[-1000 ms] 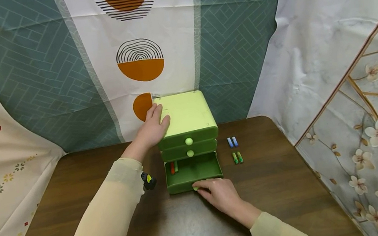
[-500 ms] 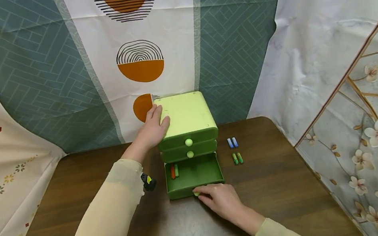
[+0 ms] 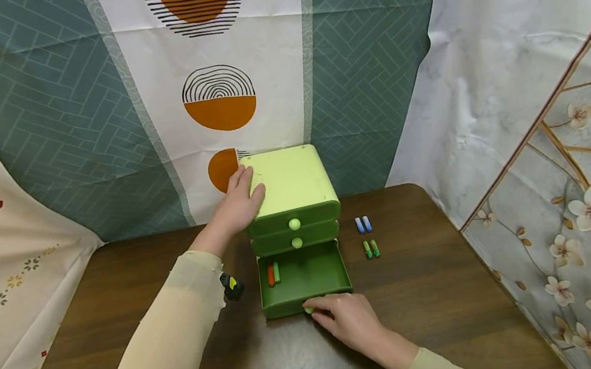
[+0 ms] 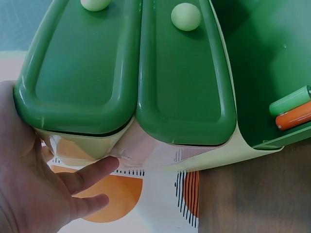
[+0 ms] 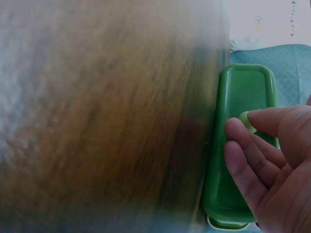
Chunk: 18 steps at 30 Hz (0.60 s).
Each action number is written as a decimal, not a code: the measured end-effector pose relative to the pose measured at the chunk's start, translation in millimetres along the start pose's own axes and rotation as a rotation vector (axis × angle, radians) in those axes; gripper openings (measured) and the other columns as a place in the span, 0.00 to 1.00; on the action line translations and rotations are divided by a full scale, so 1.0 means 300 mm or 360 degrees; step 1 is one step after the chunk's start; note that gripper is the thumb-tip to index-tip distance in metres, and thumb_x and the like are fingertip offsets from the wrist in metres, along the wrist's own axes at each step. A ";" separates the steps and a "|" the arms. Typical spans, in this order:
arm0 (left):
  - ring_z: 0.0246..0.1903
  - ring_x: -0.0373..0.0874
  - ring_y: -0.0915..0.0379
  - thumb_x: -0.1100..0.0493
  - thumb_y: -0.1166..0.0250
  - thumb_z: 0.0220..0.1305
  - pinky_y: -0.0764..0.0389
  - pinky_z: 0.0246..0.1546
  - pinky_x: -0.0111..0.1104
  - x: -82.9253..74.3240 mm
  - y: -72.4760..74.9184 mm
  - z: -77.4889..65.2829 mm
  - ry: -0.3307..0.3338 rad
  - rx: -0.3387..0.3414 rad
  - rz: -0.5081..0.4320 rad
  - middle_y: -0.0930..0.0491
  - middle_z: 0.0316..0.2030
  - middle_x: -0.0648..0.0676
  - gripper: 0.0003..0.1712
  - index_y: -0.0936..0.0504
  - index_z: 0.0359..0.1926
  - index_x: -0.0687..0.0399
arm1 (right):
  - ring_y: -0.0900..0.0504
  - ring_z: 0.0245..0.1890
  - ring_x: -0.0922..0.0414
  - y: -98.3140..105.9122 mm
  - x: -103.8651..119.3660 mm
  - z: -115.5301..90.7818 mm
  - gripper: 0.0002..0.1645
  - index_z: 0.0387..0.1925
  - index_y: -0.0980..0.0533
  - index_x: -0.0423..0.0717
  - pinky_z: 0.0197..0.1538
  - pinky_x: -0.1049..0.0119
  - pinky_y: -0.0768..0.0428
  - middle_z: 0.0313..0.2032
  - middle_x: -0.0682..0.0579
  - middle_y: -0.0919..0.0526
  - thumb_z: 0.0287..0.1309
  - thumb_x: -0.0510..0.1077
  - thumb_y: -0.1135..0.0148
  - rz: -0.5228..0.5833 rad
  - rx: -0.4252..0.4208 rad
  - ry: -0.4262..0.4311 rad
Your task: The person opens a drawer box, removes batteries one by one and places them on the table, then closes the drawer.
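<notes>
A small green drawer cabinet [image 3: 294,178] with a pale top stands at the back middle of the table. Its bottom drawer [image 3: 315,282] is pulled out, while the two upper ones are closed. At the drawer's left lie an orange-red battery [image 3: 271,275] and a green battery [image 3: 276,273], side by side. My left hand [image 3: 233,207] rests on the cabinet's upper left edge, fingers extended along its side. At the drawer front, my right hand [image 3: 351,321] pinches the round pale knob [image 5: 246,122] between thumb and fingers.
Right of the cabinet, two blue-and-white batteries [image 3: 363,224] lie on the brown table [image 3: 424,292]. Two green batteries [image 3: 371,249] lie nearer the front. Patterned cloths [image 3: 370,73] hang behind and at both sides.
The bottom drawer has slid further out toward me, with my right hand on its knob. More of the two batteries inside shows. My left hand stays on the cabinet.
</notes>
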<state>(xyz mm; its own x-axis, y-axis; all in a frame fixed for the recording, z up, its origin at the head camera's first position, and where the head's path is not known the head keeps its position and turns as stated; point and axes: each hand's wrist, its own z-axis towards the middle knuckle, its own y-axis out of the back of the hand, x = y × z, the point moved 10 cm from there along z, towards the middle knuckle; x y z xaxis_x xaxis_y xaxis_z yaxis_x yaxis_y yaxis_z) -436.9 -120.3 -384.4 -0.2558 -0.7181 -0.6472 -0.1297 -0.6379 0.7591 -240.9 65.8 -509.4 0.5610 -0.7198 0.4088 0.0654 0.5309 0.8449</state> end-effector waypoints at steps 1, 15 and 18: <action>0.87 0.59 0.62 0.36 0.59 0.89 0.47 0.82 0.59 0.000 0.000 0.000 0.0000 0.0001 -0.0002 0.69 0.90 0.53 0.45 0.59 0.92 0.50 | 0.10 0.37 0.63 0.001 0.001 -0.002 0.16 0.56 0.08 0.61 0.29 0.67 0.21 0.50 0.62 0.07 0.69 0.44 0.22 -0.0005 -0.0002 0.0002; 0.87 0.60 0.61 0.36 0.59 0.89 0.46 0.81 0.59 -0.001 -0.001 -0.004 -0.0007 -0.0004 -0.0022 0.69 0.90 0.53 0.45 0.59 0.92 0.50 | 0.12 0.36 0.68 0.007 0.019 -0.024 0.17 0.57 0.08 0.61 0.28 0.69 0.23 0.49 0.63 0.07 0.69 0.44 0.22 0.0012 0.0006 0.0011; 0.87 0.60 0.60 0.36 0.59 0.89 0.46 0.81 0.59 0.000 -0.001 -0.003 -0.0008 -0.0004 -0.0022 0.70 0.90 0.53 0.45 0.59 0.92 0.50 | 0.14 0.33 0.69 0.011 0.025 -0.027 0.17 0.57 0.08 0.61 0.28 0.70 0.24 0.49 0.63 0.07 0.69 0.44 0.22 0.0006 0.0006 0.0015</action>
<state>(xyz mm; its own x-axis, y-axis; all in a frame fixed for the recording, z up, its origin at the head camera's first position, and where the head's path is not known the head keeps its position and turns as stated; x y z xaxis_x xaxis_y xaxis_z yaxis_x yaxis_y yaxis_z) -436.0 -120.2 -384.7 -0.2590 -0.7078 -0.6573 -0.1311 -0.6484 0.7499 -229.8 65.8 -506.5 0.5692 -0.7133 0.4088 0.0603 0.5321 0.8445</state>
